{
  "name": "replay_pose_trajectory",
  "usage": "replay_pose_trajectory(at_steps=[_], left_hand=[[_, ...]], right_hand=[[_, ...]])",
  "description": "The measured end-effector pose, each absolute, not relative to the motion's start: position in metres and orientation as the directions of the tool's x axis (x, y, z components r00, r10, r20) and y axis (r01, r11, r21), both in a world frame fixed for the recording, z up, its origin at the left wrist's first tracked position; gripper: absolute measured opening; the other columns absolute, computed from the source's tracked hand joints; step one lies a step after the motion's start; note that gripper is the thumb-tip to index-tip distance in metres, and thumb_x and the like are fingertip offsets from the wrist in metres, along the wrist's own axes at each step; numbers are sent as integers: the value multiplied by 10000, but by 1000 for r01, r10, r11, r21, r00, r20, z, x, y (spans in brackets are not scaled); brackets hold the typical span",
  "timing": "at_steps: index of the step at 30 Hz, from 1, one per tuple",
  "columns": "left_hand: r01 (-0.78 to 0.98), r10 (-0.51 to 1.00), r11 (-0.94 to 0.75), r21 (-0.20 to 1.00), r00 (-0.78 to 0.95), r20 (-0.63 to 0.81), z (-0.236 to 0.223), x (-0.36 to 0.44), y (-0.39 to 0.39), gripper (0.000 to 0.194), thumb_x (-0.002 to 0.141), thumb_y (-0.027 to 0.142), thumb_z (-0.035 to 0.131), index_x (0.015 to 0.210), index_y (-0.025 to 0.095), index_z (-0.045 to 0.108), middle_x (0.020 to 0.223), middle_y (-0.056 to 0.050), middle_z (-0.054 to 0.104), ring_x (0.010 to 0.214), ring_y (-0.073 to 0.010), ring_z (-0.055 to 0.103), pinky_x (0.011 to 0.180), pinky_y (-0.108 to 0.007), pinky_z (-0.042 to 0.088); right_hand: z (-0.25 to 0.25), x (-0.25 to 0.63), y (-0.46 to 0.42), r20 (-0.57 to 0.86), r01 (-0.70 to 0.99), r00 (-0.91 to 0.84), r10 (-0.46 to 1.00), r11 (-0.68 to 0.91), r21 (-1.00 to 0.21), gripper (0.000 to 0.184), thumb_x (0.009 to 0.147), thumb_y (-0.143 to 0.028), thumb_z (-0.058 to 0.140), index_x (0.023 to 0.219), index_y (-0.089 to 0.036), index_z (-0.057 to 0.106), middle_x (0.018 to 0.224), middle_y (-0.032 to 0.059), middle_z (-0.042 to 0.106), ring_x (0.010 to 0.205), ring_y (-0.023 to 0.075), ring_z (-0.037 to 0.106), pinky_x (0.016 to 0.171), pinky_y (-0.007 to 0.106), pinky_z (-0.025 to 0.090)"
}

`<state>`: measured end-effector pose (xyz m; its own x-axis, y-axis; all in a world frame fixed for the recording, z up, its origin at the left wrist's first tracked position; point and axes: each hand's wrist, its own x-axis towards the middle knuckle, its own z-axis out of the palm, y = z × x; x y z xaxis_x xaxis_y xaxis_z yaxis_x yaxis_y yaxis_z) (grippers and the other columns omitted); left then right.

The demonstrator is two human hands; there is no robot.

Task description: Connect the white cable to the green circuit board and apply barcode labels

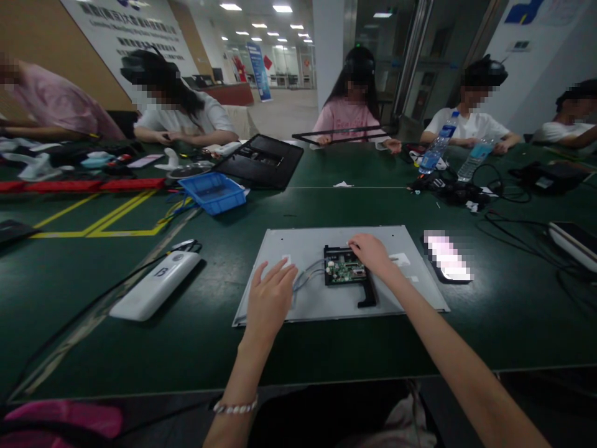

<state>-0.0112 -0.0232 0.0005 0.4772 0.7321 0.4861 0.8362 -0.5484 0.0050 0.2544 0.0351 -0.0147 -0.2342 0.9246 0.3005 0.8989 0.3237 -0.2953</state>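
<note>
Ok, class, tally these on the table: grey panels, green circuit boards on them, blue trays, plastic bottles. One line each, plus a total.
Grey panel: 1
Green circuit board: 1
Blue tray: 1
Plastic bottles: 2
Total: 5

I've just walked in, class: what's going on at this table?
Someone's right hand is at the top edge of a black bracket with a green circuit board, on a grey panel. Their left hand is spread over the panel's left side, beside grey wires running to the board. A white power bank lies left of the panel, a phone right of it.
</note>
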Motion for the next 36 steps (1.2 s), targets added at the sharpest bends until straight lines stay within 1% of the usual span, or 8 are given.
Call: replay_pose_trajectory(at_steps=[6,9,12,16,22,28,33,36], left_hand=[[897,864,-436,69,396,311,-19,-22,-13,237,880,187,407,987,230,615,1061,-61,679,1190,-237,506,1060,-533,210],[906,881,-406,121,352,315,-22,-23,-13,231,886,245,421,1027,236,605,1113,-62,659,1199,-234,495,1068,-530,195],[914,881,-370,165,290,374,-19,-19,-14,269,898,303,420,1092,212,583,1170,-86,629,1203,-236,489,1076,-516,190],[904,868,-383,192,281,409,-9,-7,-17,297,911,309,400,1146,211,551,1210,-84,602,1210,-237,479,1079,-498,195],[849,852,-472,238,370,370,15,34,-2,299,902,304,416,1163,213,531,1194,-79,596,1147,-233,516,1014,-454,320],[828,858,-496,262,421,294,0,92,38,398,890,331,436,1250,163,453,1253,-147,528,1118,-276,522,919,-441,404],[854,859,-472,221,388,335,-24,107,38,423,897,338,431,1277,154,413,1355,-179,422,1212,-304,435,973,-490,349],[862,862,-458,217,372,345,-32,103,32,438,908,371,408,1286,149,403,1381,-188,389,1229,-316,417,979,-504,345]], right_hand=[[-14,295,23,397,947,-119,910,224,-229,262,923,-196,396,1054,-161,620,1068,124,624,1010,239,559,887,382,430],[-27,319,13,288,956,-153,945,215,-197,266,869,-121,420,993,-151,653,1041,117,649,1009,238,568,901,364,420],[-41,334,5,209,937,-146,967,203,-284,311,845,-113,426,1066,-158,640,1131,106,628,1065,215,556,942,344,405],[-48,348,-2,220,870,-80,972,176,-460,337,849,-167,432,1134,-180,612,1178,81,607,1095,195,546,967,349,398],[-50,358,-10,104,781,-59,993,111,-614,354,768,-255,590,1117,-201,614,1129,87,605,982,196,593,847,335,470],[-48,347,-11,77,810,-35,996,74,-582,148,772,-259,562,874,-186,640,909,70,646,810,189,613,711,318,479],[-48,349,-10,66,819,79,995,-27,-574,135,792,-240,527,905,-203,592,822,35,648,745,168,610,672,285,463],[-51,355,-9,95,878,125,988,-66,-474,161,803,-273,529,922,-189,599,888,68,636,806,188,606,731,307,454]])
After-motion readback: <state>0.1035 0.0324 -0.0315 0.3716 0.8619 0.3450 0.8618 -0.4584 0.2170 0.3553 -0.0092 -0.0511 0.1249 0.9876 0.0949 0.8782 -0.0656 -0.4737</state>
